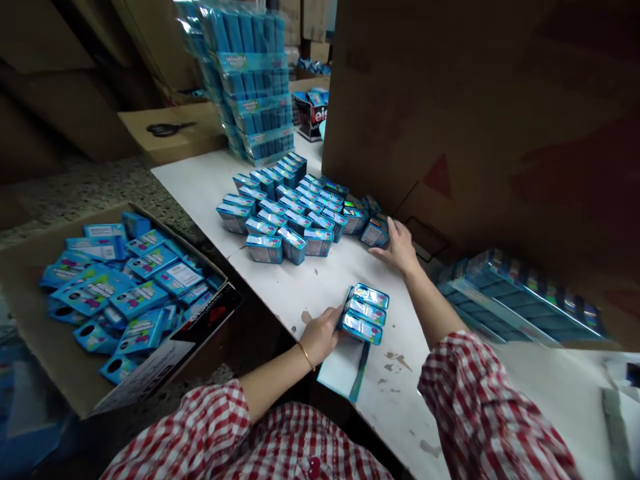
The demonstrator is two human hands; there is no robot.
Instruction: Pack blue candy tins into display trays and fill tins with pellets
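Note:
My left hand (323, 339) is closed on the left side of a row of three small blue boxes (364, 313), which stand near the front edge of the white table (320, 283). Beneath them a flat pale blue-edged piece (345, 370) sticks out over the edge. Farther back, my right hand (397, 248) has its thumb and fingers around a blue box (375, 231) at the right end of a cluster. Many similar boxes (295, 207) stand upright close together left of it.
An open carton (170, 360) of blue packs stands at left. Behind the cluster rises a wrapped stack (255, 87). Scissors (167, 129) lie on a cardboard box (193, 143). A large carton (450, 100) walls the right, with a wrapped pack (520, 300) before it.

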